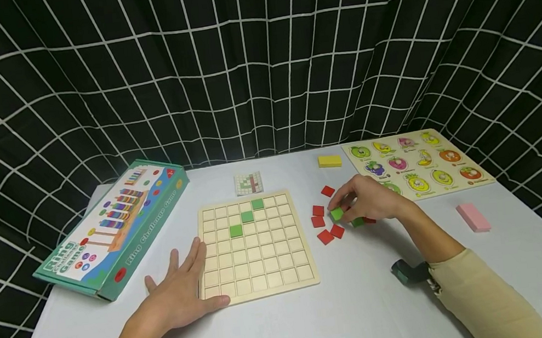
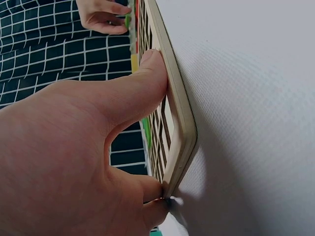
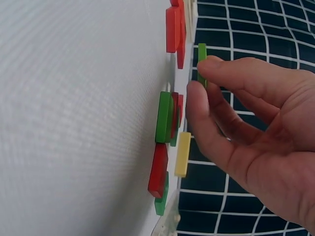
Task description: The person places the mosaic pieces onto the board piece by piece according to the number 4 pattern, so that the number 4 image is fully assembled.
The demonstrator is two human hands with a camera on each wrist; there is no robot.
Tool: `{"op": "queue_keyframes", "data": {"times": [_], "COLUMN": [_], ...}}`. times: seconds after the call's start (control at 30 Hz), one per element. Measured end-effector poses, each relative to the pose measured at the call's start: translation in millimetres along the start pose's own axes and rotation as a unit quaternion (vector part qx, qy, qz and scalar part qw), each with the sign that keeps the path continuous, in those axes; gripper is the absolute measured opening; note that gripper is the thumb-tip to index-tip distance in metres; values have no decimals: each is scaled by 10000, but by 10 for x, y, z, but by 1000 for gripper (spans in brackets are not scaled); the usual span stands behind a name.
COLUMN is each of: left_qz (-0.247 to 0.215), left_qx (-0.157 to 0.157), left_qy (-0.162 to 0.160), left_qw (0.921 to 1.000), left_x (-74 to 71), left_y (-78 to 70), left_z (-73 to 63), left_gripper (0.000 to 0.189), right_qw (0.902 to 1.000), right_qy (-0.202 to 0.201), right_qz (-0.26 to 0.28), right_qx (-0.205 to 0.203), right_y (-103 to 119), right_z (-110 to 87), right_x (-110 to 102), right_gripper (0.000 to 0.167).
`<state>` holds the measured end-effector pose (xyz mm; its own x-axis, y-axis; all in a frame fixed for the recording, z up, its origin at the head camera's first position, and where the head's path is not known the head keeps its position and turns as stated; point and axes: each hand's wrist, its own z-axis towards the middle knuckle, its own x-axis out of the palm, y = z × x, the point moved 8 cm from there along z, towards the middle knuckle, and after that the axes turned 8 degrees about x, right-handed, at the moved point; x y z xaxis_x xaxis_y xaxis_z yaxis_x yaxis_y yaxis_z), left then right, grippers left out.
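Note:
A wooden grid board lies on the white table with three green tiles in a diagonal line in its upper cells. My left hand rests at the board's near left corner, fingers spread along the left edge and thumb pressing on the rim. Between thumb and fingers, my right hand pinches a green square tile, raised off the table. Loose red tiles lie between the board and that hand. Another green tile sits under the hand, partly hidden with a red one.
Behind the board lies a small pattern card. A green game box stands at the left. To the right are a fruit picture board, a yellow block and a pink block. A black grid curtain hangs behind the table.

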<state>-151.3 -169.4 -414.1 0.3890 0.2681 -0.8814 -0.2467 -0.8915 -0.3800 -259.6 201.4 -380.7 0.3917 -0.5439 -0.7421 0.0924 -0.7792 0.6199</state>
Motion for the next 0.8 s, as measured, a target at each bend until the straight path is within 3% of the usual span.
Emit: {"op": "queue_keyframes", "data": {"times": [0.8], "left_qz": [29], "left_qx": [11], "left_qy": [67], "left_qw": [10000], "left_x": [11], "left_y": [16], "left_z": [10], "left_gripper": [126], "right_qw": [9953], "right_qy": [-120], "right_qz": [723], "right_qx": [638], "right_y": [-47], "right_z": [25], "right_x": [15], "right_gripper": [28]}}
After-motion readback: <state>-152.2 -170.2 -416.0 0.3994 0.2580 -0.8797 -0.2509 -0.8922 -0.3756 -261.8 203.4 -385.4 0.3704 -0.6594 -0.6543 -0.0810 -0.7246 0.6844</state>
